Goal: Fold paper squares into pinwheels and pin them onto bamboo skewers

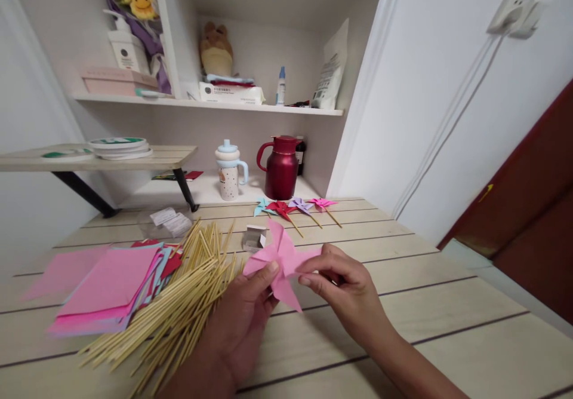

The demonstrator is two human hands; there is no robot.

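- Fingers: the left hand [244,315] has thumb and fingers closed on the lower-left vane of the pink paper pinwheel [282,260]; the right hand [341,285] pinches its right vane between thumb and forefinger. Both grips bear on thin folded paper only.
- Location: the pinwheel is held clear of the wooden table [447,303], at centre, with the bamboo skewers [179,303] at 9 o'clock and just beside the left hand.
- Risk, creasing: pinch pressure at two opposite vanes could flatten or tear the folds if the hands pull apart.
- Risk, unfolding: no stick or pin is visible at the hub; loosened grip may let the vanes spring open.
- Risk, scatter: the left wrist sits against the loose skewer pile; a sideways move could roll sticks off the near edge or into the stacked coloured paper [111,291] at 9 o'clock.
- Finished pinwheels [295,206] at 12 o'clock and the small white box [253,239] at 11 o'clock lie well apart, low exposure.
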